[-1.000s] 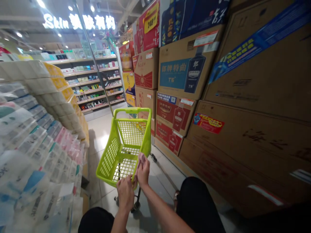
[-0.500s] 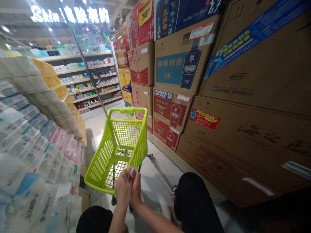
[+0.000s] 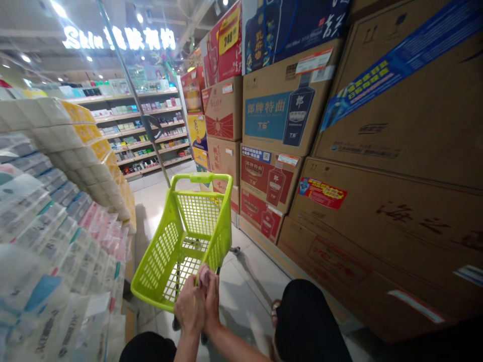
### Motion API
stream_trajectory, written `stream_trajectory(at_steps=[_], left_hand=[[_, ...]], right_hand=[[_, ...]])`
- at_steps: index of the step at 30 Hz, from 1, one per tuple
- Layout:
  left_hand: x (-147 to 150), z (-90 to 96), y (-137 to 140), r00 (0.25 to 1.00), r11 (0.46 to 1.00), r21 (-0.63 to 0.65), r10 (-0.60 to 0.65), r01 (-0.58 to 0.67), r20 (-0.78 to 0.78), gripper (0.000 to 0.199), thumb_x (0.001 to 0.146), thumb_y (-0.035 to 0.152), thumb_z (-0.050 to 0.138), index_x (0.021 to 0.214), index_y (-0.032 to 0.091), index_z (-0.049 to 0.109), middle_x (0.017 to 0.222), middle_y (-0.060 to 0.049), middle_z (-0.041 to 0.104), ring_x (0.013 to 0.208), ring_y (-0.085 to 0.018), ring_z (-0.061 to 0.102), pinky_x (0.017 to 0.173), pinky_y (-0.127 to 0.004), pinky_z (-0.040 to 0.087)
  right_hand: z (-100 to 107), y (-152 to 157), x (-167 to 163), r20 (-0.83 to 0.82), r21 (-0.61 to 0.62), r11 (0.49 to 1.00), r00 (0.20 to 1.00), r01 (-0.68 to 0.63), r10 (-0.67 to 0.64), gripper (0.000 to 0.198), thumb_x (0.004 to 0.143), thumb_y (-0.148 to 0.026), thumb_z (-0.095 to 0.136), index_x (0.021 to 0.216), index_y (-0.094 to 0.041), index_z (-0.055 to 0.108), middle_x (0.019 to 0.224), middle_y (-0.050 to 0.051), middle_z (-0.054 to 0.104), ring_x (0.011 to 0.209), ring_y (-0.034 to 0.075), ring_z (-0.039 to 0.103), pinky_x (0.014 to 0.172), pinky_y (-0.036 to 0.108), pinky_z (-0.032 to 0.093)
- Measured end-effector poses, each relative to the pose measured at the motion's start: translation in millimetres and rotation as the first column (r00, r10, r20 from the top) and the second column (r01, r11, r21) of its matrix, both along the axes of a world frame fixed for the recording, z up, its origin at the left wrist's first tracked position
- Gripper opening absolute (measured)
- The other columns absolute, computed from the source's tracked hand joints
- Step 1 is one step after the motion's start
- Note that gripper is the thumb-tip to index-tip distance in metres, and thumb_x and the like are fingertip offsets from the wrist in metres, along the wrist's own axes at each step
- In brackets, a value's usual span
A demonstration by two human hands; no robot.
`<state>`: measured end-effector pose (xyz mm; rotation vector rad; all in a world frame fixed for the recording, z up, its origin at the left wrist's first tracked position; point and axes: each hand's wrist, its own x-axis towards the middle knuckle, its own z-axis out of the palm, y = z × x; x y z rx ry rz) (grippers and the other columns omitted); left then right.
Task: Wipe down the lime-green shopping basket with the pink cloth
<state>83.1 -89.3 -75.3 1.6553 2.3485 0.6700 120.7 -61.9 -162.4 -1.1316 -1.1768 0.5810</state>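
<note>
A lime-green plastic shopping cart (image 3: 162, 254) with lattice sides stands in front of me, its basket empty. At its near right corner my two hands are pressed together. My right hand (image 3: 212, 305) is closed round a small crumpled pinkish cloth (image 3: 204, 274) that sticks out above the fingers against the rim. My left hand (image 3: 188, 304) is curled shut right beside it, over the basket corner. What lies inside the left fingers is hidden.
Stacked cartons of bottled liquor (image 3: 271, 176) line the right side. Plastic-wrapped paper packs (image 3: 56, 281) are piled on the left. A slanted metal pole (image 3: 132, 85) rises behind the cart. Product shelves (image 3: 151, 130) stand at the back. My knees (image 3: 309, 322) flank my arms.
The whole view has shifted slightly, so the cart and shelves sit a little lower. Both hands stay together at the cart's corner, and slightly more of the pinkish cloth shows.
</note>
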Motion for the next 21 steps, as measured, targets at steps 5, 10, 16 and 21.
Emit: stream_trajectory(at_steps=[5,10,16,21], left_hand=[[-23,7.2,-4,0.998,0.998,-0.067,0.018,-0.022,-0.059,0.043,0.098,0.032,0.02,0.109,0.025,0.061,0.086,-0.004,0.07,0.075,-0.022,0.061,0.061,-0.028,0.029],[-69,4.0,-9,0.998,0.995,-0.093,0.035,-0.041,-0.06,0.043,0.096,0.03,0.022,0.102,0.028,0.065,0.091,-0.003,0.072,0.083,-0.023,0.063,0.066,-0.029,0.034],[-94,14.9,5,0.999,0.995,-0.088,0.05,-0.048,0.017,0.059,0.097,0.046,0.012,0.098,0.023,0.067,0.097,-0.008,0.072,0.096,-0.027,0.063,0.084,-0.039,0.044],[-41,36.4,43,0.98,0.967,0.168,-0.199,0.191,0.031,0.059,0.098,0.038,0.01,0.116,0.018,0.062,0.117,-0.01,0.065,0.113,-0.023,0.056,0.104,-0.04,0.036]], right_hand=[[57,95,24,-0.093,-0.109,0.978,0.977,0.18,-0.19,0.024,0.092,-0.029,0.037,0.108,-0.02,0.052,0.107,0.014,0.055,0.1,0.026,0.054,0.089,0.041,0.043],[89,170,53,-0.112,-0.101,0.956,0.952,0.276,-0.286,0.023,0.089,-0.028,0.035,0.104,-0.019,0.049,0.107,0.016,0.052,0.102,0.028,0.05,0.09,0.044,0.039],[37,90,15,0.046,0.05,0.997,0.997,0.063,-0.066,0.03,0.096,-0.026,0.036,0.123,-0.024,0.047,0.114,0.01,0.053,0.111,0.022,0.052,0.095,0.038,0.043],[56,106,23,0.009,0.076,0.99,0.993,0.116,-0.117,0.024,0.096,-0.028,0.036,0.116,-0.022,0.05,0.111,0.011,0.053,0.108,0.023,0.053,0.096,0.04,0.043]])
